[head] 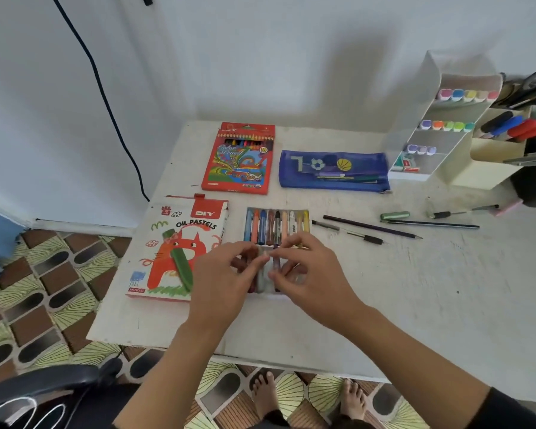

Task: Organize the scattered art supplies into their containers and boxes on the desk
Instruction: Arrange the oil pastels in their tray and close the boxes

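Observation:
A white tray of oil pastels [277, 226] lies mid-desk, its far row showing several coloured sticks. Both hands hover over its near row. My left hand [226, 274] and my right hand [310, 274] each pinch at a pastel stick [275, 258] between fingertips; motion blur hides exactly which stick each holds. The oil pastels box [177, 249] lies to the left of the tray. A red colour pencil box [239, 159] and a blue pencil pouch [333, 170] lie farther back.
Loose pens and pencils [372, 227] and a green marker [395, 215] lie right of the tray. A white organiser [440, 119] with highlighters stands at the back right, next to a cream holder [495, 156] of markers. The desk's left edge drops to tiled floor.

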